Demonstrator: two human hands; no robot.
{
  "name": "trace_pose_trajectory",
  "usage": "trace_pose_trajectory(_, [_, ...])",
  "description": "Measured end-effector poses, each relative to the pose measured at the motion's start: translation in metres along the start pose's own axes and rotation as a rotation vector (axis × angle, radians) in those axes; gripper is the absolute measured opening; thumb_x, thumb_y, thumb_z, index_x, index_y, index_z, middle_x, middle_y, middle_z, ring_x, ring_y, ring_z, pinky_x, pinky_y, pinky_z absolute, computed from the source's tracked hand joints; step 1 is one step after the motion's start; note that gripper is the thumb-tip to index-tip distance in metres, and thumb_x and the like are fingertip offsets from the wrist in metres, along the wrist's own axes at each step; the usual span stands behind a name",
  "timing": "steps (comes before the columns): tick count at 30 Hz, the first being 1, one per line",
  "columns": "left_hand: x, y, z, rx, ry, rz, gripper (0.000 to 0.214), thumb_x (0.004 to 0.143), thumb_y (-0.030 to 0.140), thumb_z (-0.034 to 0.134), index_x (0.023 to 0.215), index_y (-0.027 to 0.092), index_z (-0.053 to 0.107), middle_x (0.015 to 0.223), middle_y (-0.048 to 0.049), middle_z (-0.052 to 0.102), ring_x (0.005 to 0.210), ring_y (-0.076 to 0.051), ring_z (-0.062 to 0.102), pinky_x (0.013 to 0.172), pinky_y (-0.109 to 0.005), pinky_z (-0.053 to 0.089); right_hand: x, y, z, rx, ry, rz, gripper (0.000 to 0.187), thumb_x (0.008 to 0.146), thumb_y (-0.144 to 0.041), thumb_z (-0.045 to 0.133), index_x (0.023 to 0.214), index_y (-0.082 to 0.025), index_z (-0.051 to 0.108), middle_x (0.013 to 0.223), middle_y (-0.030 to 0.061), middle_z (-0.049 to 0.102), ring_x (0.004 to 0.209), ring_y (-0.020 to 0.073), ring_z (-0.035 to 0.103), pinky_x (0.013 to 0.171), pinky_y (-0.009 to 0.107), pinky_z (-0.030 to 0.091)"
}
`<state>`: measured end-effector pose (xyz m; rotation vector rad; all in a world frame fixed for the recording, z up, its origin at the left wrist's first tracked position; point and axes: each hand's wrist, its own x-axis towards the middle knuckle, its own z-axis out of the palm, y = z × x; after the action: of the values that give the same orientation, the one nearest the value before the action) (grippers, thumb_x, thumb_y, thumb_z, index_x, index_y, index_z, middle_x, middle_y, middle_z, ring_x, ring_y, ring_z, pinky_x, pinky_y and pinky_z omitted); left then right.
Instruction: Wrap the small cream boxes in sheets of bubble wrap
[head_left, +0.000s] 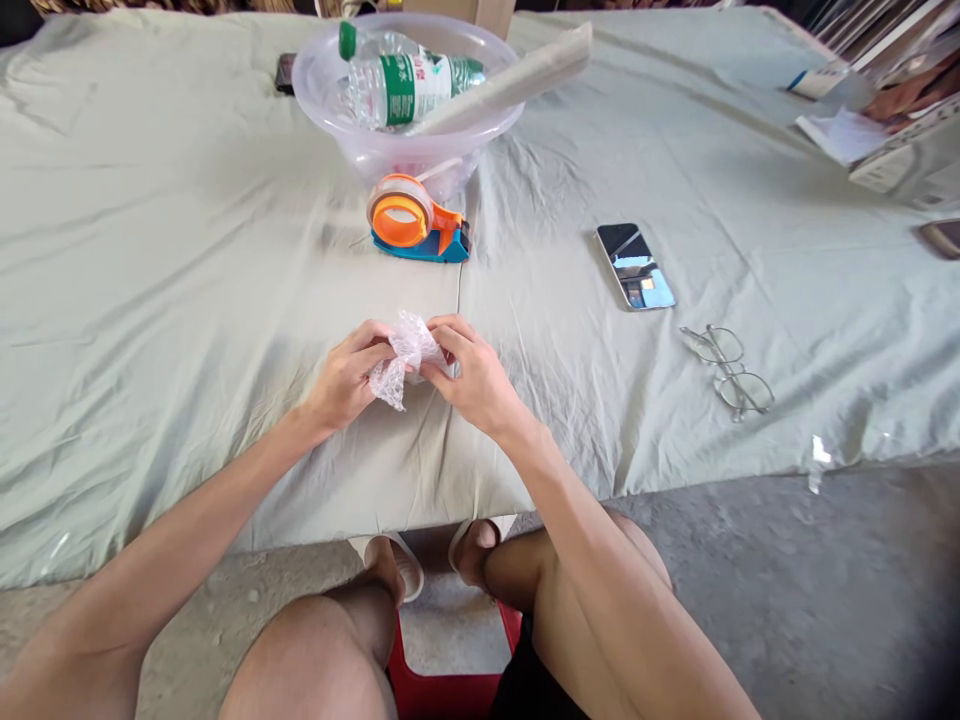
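Note:
A crumpled piece of clear bubble wrap is held between both hands, just above the cloth near the table's front edge. My left hand pinches its left side with bent fingers. From the right, my right hand grips the other side between thumb and fingers. Whether anything lies inside the wrap I cannot tell. Beyond the hands stands a tape dispenser, orange and blue, with a roll of clear tape on it.
Behind the dispenser, a translucent plastic basin holds a green-labelled bottle and a pale roll jutting right. A smartphone and eyeglasses lie to the right on the grey-green tablecloth. A box sits far right.

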<state>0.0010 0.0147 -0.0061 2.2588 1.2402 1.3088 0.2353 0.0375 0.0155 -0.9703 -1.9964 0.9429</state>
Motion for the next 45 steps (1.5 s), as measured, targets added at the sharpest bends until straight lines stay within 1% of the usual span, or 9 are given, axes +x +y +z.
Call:
trace_pose_trajectory(5, [0.002,0.005,-0.002,0.010,0.028,-0.075,0.053,0.114,0.070,0.070,0.091,0.024,0.079,0.107,-0.0082,0.078,0.091,-0.022,0.074,0.084,-0.035,0.064,-0.001,-0.004,-0.001,0.057,-0.046,0.031,0.027,0.095,-0.021,0.065,0.121,-0.027,0.065,0.140,0.0083,0.069,0.092,0.0187,0.064,0.090,0.039,0.060])
trace_pose_trajectory(9, [0.005,0.009,-0.001,-0.047,0.030,-0.230,0.063,0.112,0.084,0.061,0.103,0.024,0.078,0.117,-0.0103,0.080,0.101,-0.026,0.076,0.095,-0.039,0.067,0.000,-0.004,0.000,0.057,-0.028,0.022,0.019,0.100,-0.029,0.066,0.118,-0.026,0.063,0.137,0.0096,0.069,0.094,0.0197,0.064,0.090,0.040,0.059])
trace_pose_trajectory(18, [0.001,0.009,0.006,-0.138,0.026,-0.339,0.065,0.108,0.087,0.067,0.098,0.023,0.066,0.082,0.0008,0.068,0.070,-0.017,0.064,0.066,-0.030,0.056,0.001,-0.011,0.000,0.072,0.007,-0.027,0.021,0.104,-0.041,0.065,0.094,-0.027,0.053,0.122,0.0093,0.072,0.090,0.0205,0.063,0.088,0.041,0.059])
trace_pose_trajectory(23, [-0.002,0.005,0.009,-0.188,0.063,-0.331,0.065,0.105,0.088,0.073,0.123,0.026,0.063,0.107,-0.0029,0.077,0.090,-0.020,0.077,0.080,-0.031,0.064,0.002,-0.012,-0.009,0.116,-0.042,-0.033,0.020,0.106,-0.039,0.060,0.091,-0.027,0.055,0.118,0.0084,0.073,0.089,0.0200,0.063,0.088,0.041,0.060])
trace_pose_trajectory(29, [-0.008,0.005,0.013,-0.183,0.115,-0.297,0.069,0.109,0.076,0.076,0.151,0.030,0.046,0.118,-0.0036,0.074,0.090,-0.019,0.080,0.078,-0.030,0.066,-0.002,-0.008,0.001,0.081,0.024,0.038,0.015,0.108,-0.033,0.058,0.121,-0.028,0.054,0.118,0.0051,0.073,0.079,0.0178,0.064,0.083,0.040,0.059])
trace_pose_trajectory(33, [-0.011,0.007,0.016,-0.061,0.203,-0.247,0.061,0.109,0.077,0.075,0.139,0.028,0.053,0.133,-0.0074,0.069,0.103,-0.021,0.081,0.077,-0.030,0.066,-0.007,-0.010,0.003,0.038,0.035,0.035,0.020,0.111,-0.030,0.056,0.131,-0.030,0.054,0.135,0.0059,0.074,0.082,0.0183,0.069,0.083,0.039,0.059])
trace_pose_trajectory(37, [-0.009,0.008,0.019,-0.050,0.184,-0.269,0.055,0.113,0.070,0.073,0.142,0.027,0.053,0.116,-0.0034,0.073,0.091,-0.018,0.080,0.079,-0.030,0.065,-0.006,-0.012,-0.007,-0.045,-0.094,0.070,0.023,0.110,-0.039,0.063,0.128,-0.028,0.055,0.116,0.0046,0.075,0.076,0.0207,0.066,0.079,0.040,0.056])
trace_pose_trajectory(40, [0.004,0.006,0.022,-0.071,0.209,-0.252,0.048,0.115,0.055,0.075,0.147,0.028,0.054,0.109,-0.0013,0.074,0.090,-0.018,0.079,0.084,-0.032,0.065,0.003,-0.005,-0.009,-0.036,-0.105,0.097,0.021,0.107,-0.038,0.066,0.119,-0.029,0.053,0.096,-0.0001,0.069,0.075,0.0223,0.062,0.076,0.039,0.053])
trace_pose_trajectory(45, [0.048,-0.021,0.035,-0.068,0.250,-0.178,0.040,0.113,0.050,0.078,0.144,0.036,0.057,0.093,0.0037,0.066,0.078,-0.017,0.071,0.078,-0.034,0.061,0.035,0.024,0.001,0.103,0.081,0.075,0.028,0.105,-0.039,0.069,0.125,-0.029,0.052,0.113,0.0030,0.074,0.090,0.0223,0.069,0.089,0.041,0.060])
